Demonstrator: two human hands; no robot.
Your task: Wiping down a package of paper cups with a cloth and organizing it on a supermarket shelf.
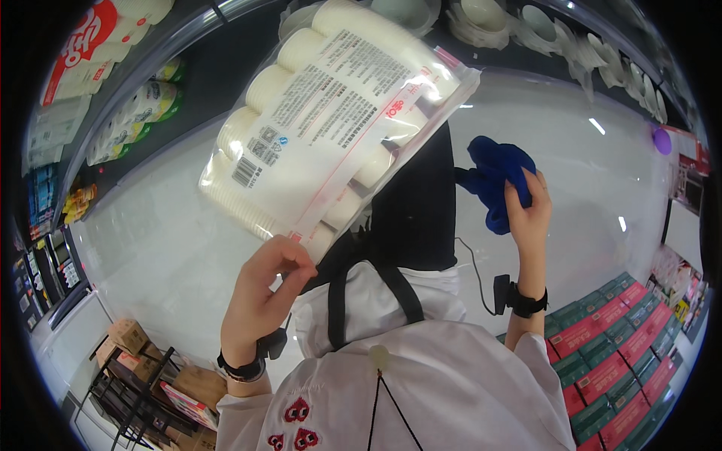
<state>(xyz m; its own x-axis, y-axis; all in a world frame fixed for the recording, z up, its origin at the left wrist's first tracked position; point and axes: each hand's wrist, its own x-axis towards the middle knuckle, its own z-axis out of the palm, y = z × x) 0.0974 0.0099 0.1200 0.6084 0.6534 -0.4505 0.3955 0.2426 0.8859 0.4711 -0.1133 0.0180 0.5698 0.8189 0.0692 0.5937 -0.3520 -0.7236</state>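
A large clear plastic pack of white disposable cups (pixel 338 121), nested in several stacks, hangs tilted in front of me with its printed side up. At its lower corner my left hand (pixel 262 293) pinches the wrapping between thumb and fingers. The pack hides part of my dark clothing and of the floor. Off to the right, my right hand (pixel 529 208) grips a crumpled dark blue cloth (pixel 502 163), apart from the pack. Each wrist wears a black strap with a small device.
Wrapped bowls (pixel 485 17) line a dark shelf along the top. More packaged goods (pixel 135 110) fill shelves at left. A black metal rack (pixel 149 377) with cardboard boxes stands lower left. Green and red boxes (pixel 615 349) are stacked lower right. A thin cable (pixel 478 276) hangs by my right wrist.
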